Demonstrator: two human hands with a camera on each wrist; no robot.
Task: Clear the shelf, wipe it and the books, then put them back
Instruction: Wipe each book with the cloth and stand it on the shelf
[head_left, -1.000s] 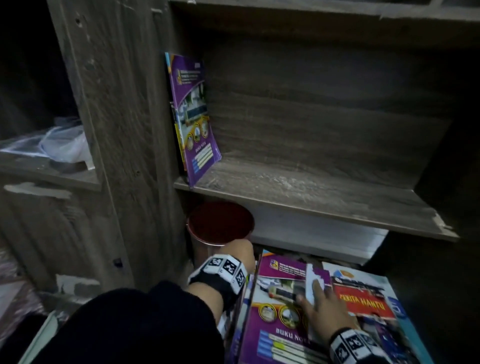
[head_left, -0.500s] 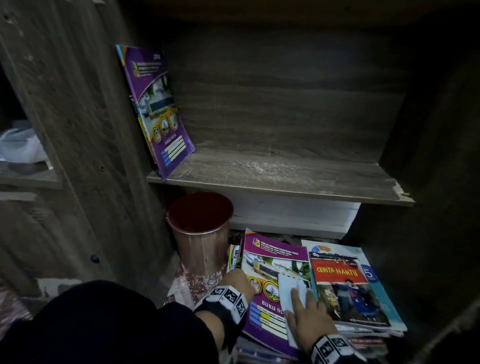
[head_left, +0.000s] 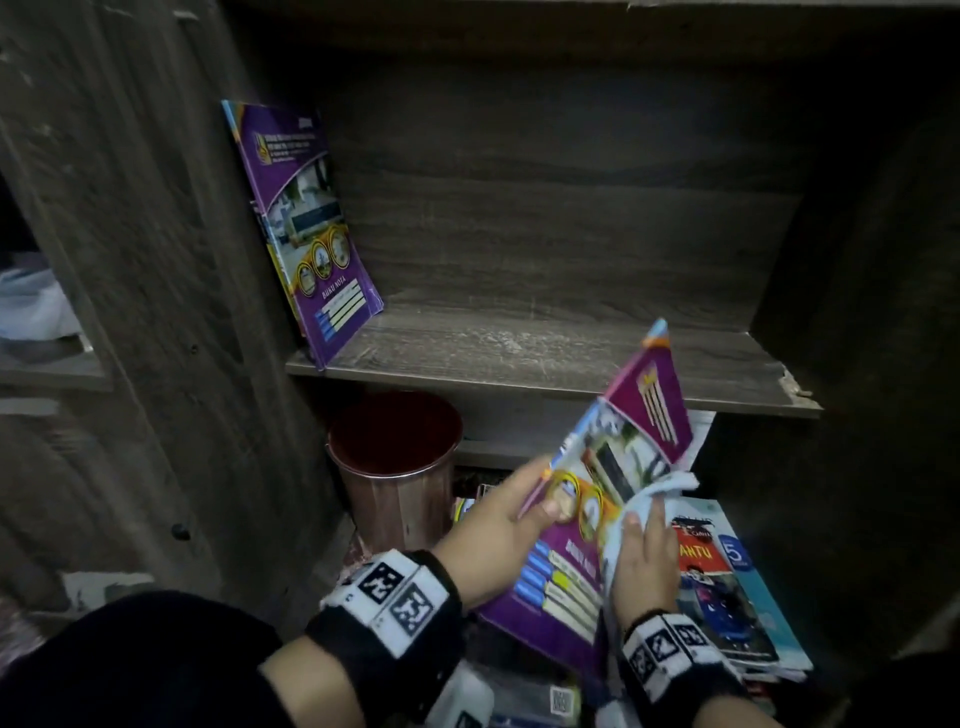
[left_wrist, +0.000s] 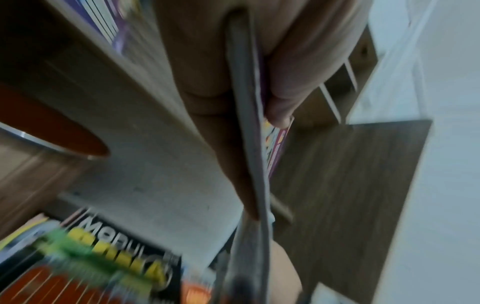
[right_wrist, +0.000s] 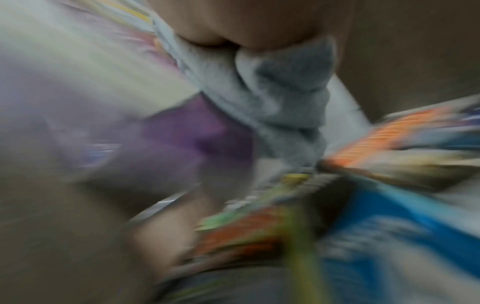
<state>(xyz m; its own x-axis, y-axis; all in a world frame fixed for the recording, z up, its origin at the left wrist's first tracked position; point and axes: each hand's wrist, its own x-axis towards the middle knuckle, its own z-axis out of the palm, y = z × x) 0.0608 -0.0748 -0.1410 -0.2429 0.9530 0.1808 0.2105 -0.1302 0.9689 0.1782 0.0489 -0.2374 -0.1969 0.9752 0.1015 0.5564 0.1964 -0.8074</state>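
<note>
- The left hand (head_left: 498, 535) is pinching the left edge of a thin purple notebook with a yellow-and-orange cover (head_left: 597, 525), thumb on the front and fingers behind, holding it tilted above the pile of books (head_left: 727, 587) below the shelf.
- The right hand (head_left: 641, 564) is pressing a pale blue-grey cloth (head_left: 657, 491) flat against that cover, fingers straight.
- A second purple notebook (head_left: 306, 228) is leaning against the left wall of the dark wooden shelf (head_left: 545, 358).
- A copper-coloured metal cup (head_left: 395, 467) is standing under the shelf, just beside the left hand.

Wooden shelf (head_left: 545, 358), purple notebook (head_left: 306, 228) leaning
</note>
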